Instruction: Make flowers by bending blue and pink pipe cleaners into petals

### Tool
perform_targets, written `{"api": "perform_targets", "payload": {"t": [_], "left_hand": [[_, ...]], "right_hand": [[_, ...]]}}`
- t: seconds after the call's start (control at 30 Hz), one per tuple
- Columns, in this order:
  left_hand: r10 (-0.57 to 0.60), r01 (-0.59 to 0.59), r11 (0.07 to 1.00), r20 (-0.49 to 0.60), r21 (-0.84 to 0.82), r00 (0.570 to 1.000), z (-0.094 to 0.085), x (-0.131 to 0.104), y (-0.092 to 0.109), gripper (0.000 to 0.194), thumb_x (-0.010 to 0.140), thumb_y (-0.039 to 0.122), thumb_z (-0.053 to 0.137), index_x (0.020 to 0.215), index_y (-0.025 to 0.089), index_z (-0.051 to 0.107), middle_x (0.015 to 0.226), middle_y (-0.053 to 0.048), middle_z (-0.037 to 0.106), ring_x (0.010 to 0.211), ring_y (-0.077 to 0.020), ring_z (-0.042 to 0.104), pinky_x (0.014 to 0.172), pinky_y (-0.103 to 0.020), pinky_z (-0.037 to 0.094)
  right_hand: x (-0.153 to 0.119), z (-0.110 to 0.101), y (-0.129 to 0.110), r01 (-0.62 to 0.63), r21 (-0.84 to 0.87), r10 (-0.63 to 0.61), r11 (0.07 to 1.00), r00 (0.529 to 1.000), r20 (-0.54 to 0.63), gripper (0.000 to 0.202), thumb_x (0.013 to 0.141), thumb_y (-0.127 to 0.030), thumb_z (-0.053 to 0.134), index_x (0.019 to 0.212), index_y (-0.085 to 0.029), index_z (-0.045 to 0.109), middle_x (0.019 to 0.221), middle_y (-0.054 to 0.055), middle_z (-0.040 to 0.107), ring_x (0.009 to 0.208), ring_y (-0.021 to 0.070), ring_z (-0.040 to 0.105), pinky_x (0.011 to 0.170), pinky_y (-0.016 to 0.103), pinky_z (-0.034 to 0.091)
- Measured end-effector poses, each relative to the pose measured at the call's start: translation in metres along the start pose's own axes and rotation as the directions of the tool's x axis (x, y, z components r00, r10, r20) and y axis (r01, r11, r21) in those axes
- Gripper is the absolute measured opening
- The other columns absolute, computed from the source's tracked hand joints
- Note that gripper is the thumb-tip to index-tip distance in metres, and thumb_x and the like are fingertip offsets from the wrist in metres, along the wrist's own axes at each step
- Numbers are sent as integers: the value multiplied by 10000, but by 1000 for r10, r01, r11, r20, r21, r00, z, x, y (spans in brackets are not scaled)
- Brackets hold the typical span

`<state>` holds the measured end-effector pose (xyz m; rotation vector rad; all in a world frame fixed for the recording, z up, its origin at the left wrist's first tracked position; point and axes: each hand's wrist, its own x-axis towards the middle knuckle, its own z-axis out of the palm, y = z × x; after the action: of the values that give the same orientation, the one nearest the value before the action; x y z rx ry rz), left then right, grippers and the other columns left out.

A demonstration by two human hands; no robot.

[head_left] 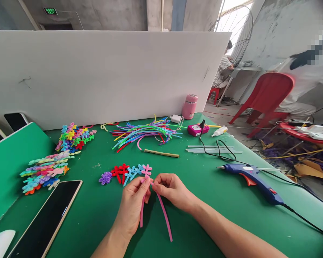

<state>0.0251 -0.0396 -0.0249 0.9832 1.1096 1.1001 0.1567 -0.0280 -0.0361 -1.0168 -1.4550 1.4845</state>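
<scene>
A pink pipe cleaner (pixel 165 218) is bent between my two hands, its two loose ends hanging down toward me. My left hand (pixel 136 197) pinches it near the bend, and the fingertips of my right hand (pixel 172 188) pinch it just to the right. The exact shape at the fingertips is partly hidden. Just beyond my hands lies a row of small pipe-cleaner flowers: a purple flower (pixel 106 178), red ones (pixel 120 172), light blue ones (pixel 134 173) and a pink flower (pixel 146 170) close to my left fingertips.
Finished flowers (pixel 47 170) are piled at left beside a phone (pixel 47 218). Loose pipe cleaners (pixel 148 134) lie at the back, near a bamboo stick (pixel 161 153). Right of my hands are a blue glue gun (pixel 254 179), its cord, clear glue sticks (pixel 212 149) and a pink bottle (pixel 190 107).
</scene>
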Motion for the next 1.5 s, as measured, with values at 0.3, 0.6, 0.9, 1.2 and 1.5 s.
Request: {"api": "perform_targets", "payload": {"t": [0.3,0.6,0.9,1.2,1.5], "left_hand": [[24,-15,986,-51,168,998,1,-4,0,276,741,390,535,595,163,474,503,64,375,481,-70,325,447,-182,288],[154,-138,955,-41,261,987,7,-8,2,274,784,380,473,603,177,440,590,42,378,547,-95,331,484,-197,302],[179,-164,925,-11,343,984,7,-9,5,273,783,372,467,582,188,457,523,37,423,477,-97,362,443,-199,303],[-115,114,993,48,27,992,-2,-1,8,249,726,386,557,627,169,486,550,61,396,492,-60,341,449,-153,307],[-136,134,990,73,34,988,-1,-3,8,210,715,351,568,640,162,515,520,56,438,449,-50,346,406,-157,267]], "right_hand": [[-1,4,-3,-37,96,46,995,994,-101,347,746,-473,505,629,-153,438,475,-69,365,433,47,281,413,188,209],[-4,8,0,55,32,-49,998,987,-153,313,779,-465,471,697,-164,443,567,-27,516,457,66,457,449,190,353],[-2,8,-1,-8,218,24,976,997,-69,325,767,-475,491,711,-159,442,599,-17,550,495,70,515,466,185,349],[-1,-4,-4,154,-44,-156,987,986,-62,236,764,-340,543,879,-134,556,740,16,564,660,106,506,606,228,407],[-1,-6,-4,185,-228,-214,956,971,-105,133,765,-244,496,799,-138,567,691,11,553,612,104,487,552,221,395]]}}
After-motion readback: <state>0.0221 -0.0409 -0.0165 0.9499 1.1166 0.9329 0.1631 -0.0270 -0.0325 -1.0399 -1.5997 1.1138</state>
